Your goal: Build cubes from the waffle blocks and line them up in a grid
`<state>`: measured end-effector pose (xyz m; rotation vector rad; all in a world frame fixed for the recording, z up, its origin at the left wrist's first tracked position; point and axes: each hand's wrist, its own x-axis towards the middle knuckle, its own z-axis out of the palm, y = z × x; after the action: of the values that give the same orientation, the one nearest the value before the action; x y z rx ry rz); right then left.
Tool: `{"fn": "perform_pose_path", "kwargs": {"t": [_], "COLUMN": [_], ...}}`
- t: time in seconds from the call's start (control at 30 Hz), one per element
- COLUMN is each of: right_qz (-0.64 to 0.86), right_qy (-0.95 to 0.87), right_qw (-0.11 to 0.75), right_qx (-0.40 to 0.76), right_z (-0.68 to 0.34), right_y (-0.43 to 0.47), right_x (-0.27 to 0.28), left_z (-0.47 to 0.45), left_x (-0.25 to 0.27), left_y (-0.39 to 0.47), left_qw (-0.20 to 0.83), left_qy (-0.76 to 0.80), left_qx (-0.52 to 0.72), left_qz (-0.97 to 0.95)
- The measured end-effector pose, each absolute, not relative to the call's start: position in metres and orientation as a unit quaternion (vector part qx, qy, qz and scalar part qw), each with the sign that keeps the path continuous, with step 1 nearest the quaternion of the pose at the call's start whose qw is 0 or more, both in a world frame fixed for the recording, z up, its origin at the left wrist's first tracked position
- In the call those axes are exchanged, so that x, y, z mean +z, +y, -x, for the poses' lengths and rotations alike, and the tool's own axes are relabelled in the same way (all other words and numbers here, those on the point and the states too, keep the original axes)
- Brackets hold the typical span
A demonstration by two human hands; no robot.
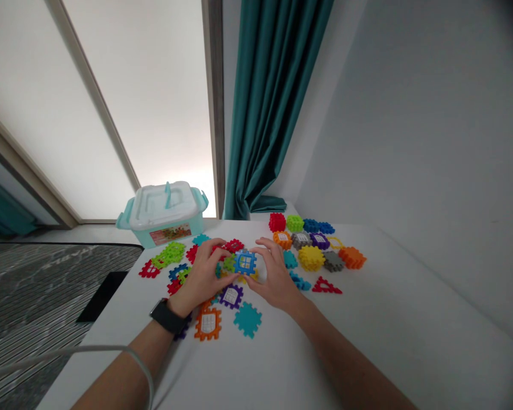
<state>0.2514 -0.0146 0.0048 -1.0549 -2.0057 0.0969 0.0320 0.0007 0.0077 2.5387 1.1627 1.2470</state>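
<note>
In the head view, the left hand (203, 273) and right hand (277, 276) pinch a blue window piece (245, 263) between thumbs and partly curled fingers, over the middle of the worktop (260, 373). Loose pieces crowd them: an orange frame (207, 324), a purple frame (231, 296) and a teal square (248, 320) on the near side, a lime piece (170, 254) to the left. Stacked pieces, a yellow one (311, 258) among them, stand right of the right hand, near a red triangle (326, 286). A lidded box (166, 213) fills the back left corner. A pale cable (89, 348) (the nearest obstacle) loops across the left forearm. The left edge slants beside the pieces; bare white surface spreads right of the triangle.
</note>
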Motion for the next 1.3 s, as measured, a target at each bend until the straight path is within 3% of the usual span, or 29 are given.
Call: {"fn": "perform_pose_path", "kwargs": {"t": [0.73,0.93,1.13,1.3], "right_qz": [0.461,0.437,0.475,0.479], "right_qy": [-0.765,-0.817,-0.78,-0.81], "right_qw": [0.449,0.376,0.407,0.337], "right_qx": [0.025,0.028,0.003,-0.034], "right_z": [-0.246,-0.258,-0.299,-0.317], "right_y": [-0.01,-0.005,0.011,0.013], "right_x": [-0.009,-0.003,0.017,0.018], "left_z": [-0.039,-0.028,-0.027,-0.04], "left_x": [0.013,0.009,0.005,0.001], "left_y": [0.006,0.016,0.016,0.007], "left_qw": [0.127,0.092,0.072,0.051], "left_qy": [0.395,0.424,0.414,0.383], "left_qx": [0.46,0.437,0.41,0.367], "left_qz": [-0.785,-0.788,-0.81,-0.847]}}
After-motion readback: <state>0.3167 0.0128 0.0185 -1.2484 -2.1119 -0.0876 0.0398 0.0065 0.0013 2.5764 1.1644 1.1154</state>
